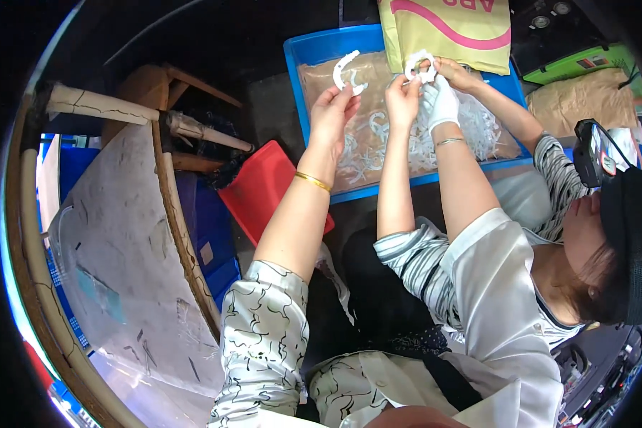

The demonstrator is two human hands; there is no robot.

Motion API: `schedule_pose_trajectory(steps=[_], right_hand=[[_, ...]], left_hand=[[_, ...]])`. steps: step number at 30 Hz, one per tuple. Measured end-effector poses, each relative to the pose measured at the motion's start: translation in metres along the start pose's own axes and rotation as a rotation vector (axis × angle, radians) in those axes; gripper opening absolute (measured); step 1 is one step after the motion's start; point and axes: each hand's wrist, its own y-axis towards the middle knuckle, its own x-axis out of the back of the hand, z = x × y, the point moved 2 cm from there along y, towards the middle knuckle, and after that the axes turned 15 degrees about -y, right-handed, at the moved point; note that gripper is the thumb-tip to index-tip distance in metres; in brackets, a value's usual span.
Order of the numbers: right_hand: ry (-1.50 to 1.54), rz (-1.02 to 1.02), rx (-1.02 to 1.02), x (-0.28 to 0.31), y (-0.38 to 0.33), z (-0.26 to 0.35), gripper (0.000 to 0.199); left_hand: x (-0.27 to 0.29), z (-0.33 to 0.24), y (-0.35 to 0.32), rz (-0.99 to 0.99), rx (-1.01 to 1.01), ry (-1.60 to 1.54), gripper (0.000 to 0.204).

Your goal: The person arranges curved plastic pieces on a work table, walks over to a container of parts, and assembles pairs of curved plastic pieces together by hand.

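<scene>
My left hand [332,114], bare with a gold bangle at the wrist, pinches a white curved plastic piece [342,70] above the blue tray [297,68]. My right hand [442,105] wears a white glove. Its fingers reach up beside a white ring-shaped piece [420,61], and whether they grip it cannot be made out. A co-worker's hands [404,96] hold that ring from both sides. Under the hands, many white plastic pieces [471,132] lie loose on the brown lining of the tray.
A yellow printed sack [446,32] rests over the tray's far edge. The co-worker, in a dark cap [631,250], leans in close at my right. Left stand a red bin [264,192] and a pipe-framed cart with a grey panel [125,242]. Brown paper packaging [585,103] lies far right.
</scene>
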Motion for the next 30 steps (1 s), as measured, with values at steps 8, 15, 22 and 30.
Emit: schedule_pose_trajectory(steps=[8, 15, 22, 30], right_hand=[[0.065, 0.132, -0.059, 0.004, -0.015, 0.012, 0.047], [0.163, 0.266, -0.028, -0.001, -0.012, 0.014, 0.048], [0.223, 0.213, -0.072, -0.008, -0.041, 0.019, 0.045], [0.202, 0.187, -0.051, -0.013, -0.081, 0.042, 0.043]], left_hand=[[-0.019, 0.007, 0.010, 0.031, 0.022, -0.091, 0.017], [-0.028, -0.016, -0.003, 0.014, -0.015, -0.126, 0.019], [-0.033, -0.022, -0.025, 0.036, -0.018, -0.146, 0.020], [-0.030, -0.020, -0.030, 0.048, -0.014, -0.130, 0.022]])
